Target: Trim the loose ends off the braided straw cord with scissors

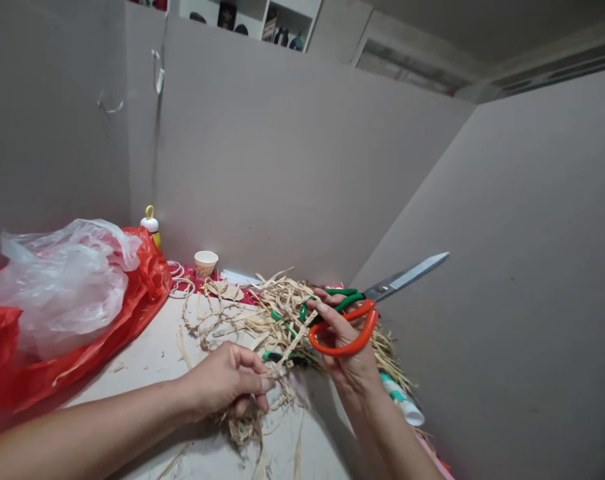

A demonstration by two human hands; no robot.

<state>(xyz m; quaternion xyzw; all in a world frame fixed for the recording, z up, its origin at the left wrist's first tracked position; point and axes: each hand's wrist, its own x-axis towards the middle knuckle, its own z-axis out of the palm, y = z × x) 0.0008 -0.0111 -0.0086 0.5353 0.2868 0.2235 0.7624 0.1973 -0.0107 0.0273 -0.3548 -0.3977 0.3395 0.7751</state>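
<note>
My right hand [349, 347] holds a pair of scissors [402, 277] with an orange and a green handle loop, blades pointing up to the right and together. Its thumb and fingertips also grip the upper end of a braided straw cord [295, 343]. Lower left, my left hand [227, 380] pinches the cord between thumb and fingers. A tangle of frayed straw [245, 427] hangs beneath that hand. Behind both hands lies a loose heap of dry straw strips [287, 293]. Green and black handle-like pieces [272, 357] show partly under the cord.
On the left, a clear plastic bag [67, 280] rests on a red plastic bag [155, 267]. A paper cup [205, 263] and a yellow-and-white bottle [151, 227] stand near the wall. A braided loop [187, 313] lies on the white tabletop [152, 347]. A white-and-teal roll [407, 403] sits at the right.
</note>
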